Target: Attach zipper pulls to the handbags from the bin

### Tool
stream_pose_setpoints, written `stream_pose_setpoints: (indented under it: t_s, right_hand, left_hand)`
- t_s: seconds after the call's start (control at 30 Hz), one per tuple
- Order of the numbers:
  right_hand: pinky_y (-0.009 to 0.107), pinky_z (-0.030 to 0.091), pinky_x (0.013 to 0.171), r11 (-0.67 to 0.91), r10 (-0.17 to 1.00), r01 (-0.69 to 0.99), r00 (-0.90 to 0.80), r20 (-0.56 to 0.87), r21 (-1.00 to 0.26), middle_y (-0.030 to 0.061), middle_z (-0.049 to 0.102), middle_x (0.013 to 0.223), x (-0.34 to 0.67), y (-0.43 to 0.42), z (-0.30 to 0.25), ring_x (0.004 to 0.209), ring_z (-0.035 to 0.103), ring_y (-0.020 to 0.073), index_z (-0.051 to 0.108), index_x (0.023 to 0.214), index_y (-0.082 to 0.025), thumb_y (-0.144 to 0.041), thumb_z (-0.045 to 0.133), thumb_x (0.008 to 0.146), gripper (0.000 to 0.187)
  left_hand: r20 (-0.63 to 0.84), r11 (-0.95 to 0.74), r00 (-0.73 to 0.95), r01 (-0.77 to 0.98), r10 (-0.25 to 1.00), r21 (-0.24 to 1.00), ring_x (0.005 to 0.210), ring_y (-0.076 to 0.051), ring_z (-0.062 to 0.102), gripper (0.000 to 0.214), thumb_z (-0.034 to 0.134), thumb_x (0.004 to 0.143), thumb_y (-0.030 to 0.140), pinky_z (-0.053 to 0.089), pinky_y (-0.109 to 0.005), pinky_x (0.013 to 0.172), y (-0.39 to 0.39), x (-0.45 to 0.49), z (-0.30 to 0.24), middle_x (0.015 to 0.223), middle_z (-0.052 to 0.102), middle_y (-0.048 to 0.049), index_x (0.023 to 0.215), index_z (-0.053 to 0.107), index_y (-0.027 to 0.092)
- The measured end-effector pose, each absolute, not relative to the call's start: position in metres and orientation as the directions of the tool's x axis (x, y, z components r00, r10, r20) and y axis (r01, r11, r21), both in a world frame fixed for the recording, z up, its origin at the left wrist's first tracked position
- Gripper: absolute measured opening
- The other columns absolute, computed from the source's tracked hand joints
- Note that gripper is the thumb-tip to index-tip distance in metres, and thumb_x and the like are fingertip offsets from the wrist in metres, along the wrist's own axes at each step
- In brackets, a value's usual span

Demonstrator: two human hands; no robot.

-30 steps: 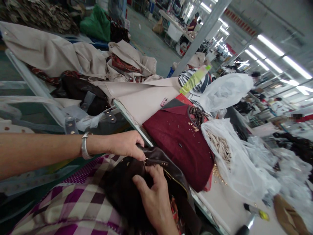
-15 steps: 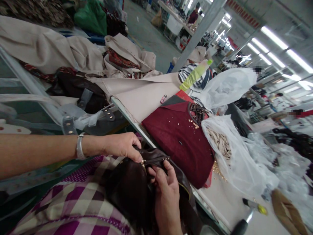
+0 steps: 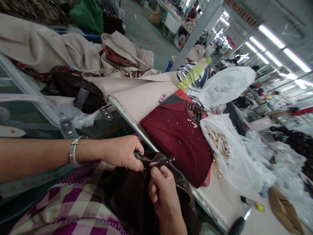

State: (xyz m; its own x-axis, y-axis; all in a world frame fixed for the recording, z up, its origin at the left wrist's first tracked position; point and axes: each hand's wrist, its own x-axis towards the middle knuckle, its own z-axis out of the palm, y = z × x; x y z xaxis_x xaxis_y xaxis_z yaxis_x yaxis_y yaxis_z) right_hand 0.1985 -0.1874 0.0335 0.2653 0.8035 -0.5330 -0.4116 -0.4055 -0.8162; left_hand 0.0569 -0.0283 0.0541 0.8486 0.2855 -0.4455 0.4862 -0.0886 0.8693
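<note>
A dark brown leather bag (image 3: 129, 192) lies across my lap, over a purple-and-cream checked garment. My left hand (image 3: 124, 151), with a silver bangle at the wrist, is closed on the bag's upper edge, thumb on top. My right hand (image 3: 163, 189) pinches a narrow dark strap (image 3: 162, 162) between thumb and forefinger, with its other fingers curled. Small metal studs show at the strap's far end. Part of a zip (image 3: 184, 192) with gold teeth runs along the bag's right side. My fingers hide part of the bag's opening.
On the worktable lies a maroon cloth (image 3: 178, 140) with loose gold fittings. Right of it are a white plastic bag (image 3: 234, 166) of small pieces and a black-handled hammer (image 3: 241, 222). Beige leather pieces (image 3: 73, 49) are heaped at left. A metal post (image 3: 195, 36) stands behind.
My right thumb and fingers have drawn together on the strap. My left hand has turned slightly and now covers the gold zip pull that showed before. The view has shifted a little.
</note>
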Motion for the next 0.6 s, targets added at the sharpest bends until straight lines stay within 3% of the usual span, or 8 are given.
stream_pose_setpoints:
  t_s: [0.07, 0.17, 0.27, 0.37, 0.47, 0.6]
  right_hand:
    - [0.015, 0.017, 0.03, -0.397, 0.818, -0.274, 0.328, -0.473, -0.876, -0.01, 0.043, 0.038, 0.196, -0.187, 0.036, 0.028, 0.026, 0.004, 0.058, 0.081, -0.018, -0.067, 0.079, 0.072, 0.054]
    - [0.016, 0.027, 0.035, -0.335, 0.823, 0.045, 0.501, -0.269, -0.941, -0.0064, 0.05, 0.049, 0.193, -0.19, 0.037, 0.038, 0.039, 0.0061, 0.061, 0.079, -0.018, -0.059, 0.068, 0.088, 0.043]
    - [0.018, 0.037, 0.045, -0.273, 0.842, 0.338, 0.537, -0.054, -0.901, -0.0043, 0.054, 0.058, 0.193, -0.198, 0.033, 0.048, 0.049, 0.0083, 0.064, 0.077, -0.019, -0.047, 0.059, 0.097, 0.035]
    - [0.02, 0.039, 0.051, -0.189, 0.874, 0.512, 0.477, 0.094, -0.838, -0.0048, 0.054, 0.058, 0.194, -0.205, 0.027, 0.05, 0.051, 0.0092, 0.063, 0.077, -0.02, -0.039, 0.052, 0.101, 0.033]
    - [0.02, 0.039, 0.054, -0.175, 0.873, 0.528, 0.474, 0.118, -0.831, -0.0045, 0.053, 0.062, 0.196, -0.208, 0.027, 0.055, 0.051, 0.0102, 0.061, 0.076, -0.02, -0.038, 0.05, 0.102, 0.033]
    - [0.023, 0.044, 0.063, -0.296, 0.834, 0.296, 0.543, -0.095, -0.908, -0.0005, 0.058, 0.074, 0.196, -0.207, 0.035, 0.071, 0.056, 0.0154, 0.061, 0.076, -0.02, -0.05, 0.055, 0.096, 0.037]
  left_hand:
    - [-0.435, -0.093, 0.856, 0.475, 0.277, 0.875, 0.05, -0.011, 0.04, 0.023, 0.065, 0.067, 0.037, 0.026, -0.02, 0.043, -0.03, 0.058, 0.058, 0.055, 0.047, 0.0031, 0.061, 0.058, 0.017]
    - [-0.421, -0.079, 0.863, 0.457, 0.279, 0.886, 0.049, -0.01, 0.04, 0.024, 0.065, 0.068, 0.039, 0.026, -0.02, 0.043, -0.029, 0.058, 0.058, 0.054, 0.047, 0.0038, 0.062, 0.059, 0.016]
    - [-0.427, -0.019, 0.851, 0.454, 0.307, 0.891, 0.049, -0.01, 0.04, 0.028, 0.066, 0.068, 0.043, 0.026, -0.02, 0.043, -0.028, 0.057, 0.054, 0.055, 0.048, 0.0036, 0.065, 0.061, 0.015]
    - [-0.427, -0.006, 0.841, 0.455, 0.333, 0.891, 0.049, -0.01, 0.039, 0.029, 0.066, 0.068, 0.044, 0.025, -0.02, 0.043, -0.029, 0.054, 0.052, 0.055, 0.047, 0.0033, 0.066, 0.062, 0.016]
    - [-0.419, -0.086, 0.838, 0.474, 0.349, 0.876, 0.048, -0.011, 0.041, 0.029, 0.065, 0.07, 0.044, 0.025, -0.02, 0.042, -0.031, 0.053, 0.057, 0.054, 0.047, 0.003, 0.066, 0.061, 0.016]
    - [-0.41, -0.23, 0.848, 0.496, 0.337, 0.837, 0.049, -0.011, 0.043, 0.026, 0.062, 0.073, 0.042, 0.025, -0.02, 0.043, -0.03, 0.054, 0.067, 0.056, 0.048, 0.0027, 0.067, 0.058, 0.017]
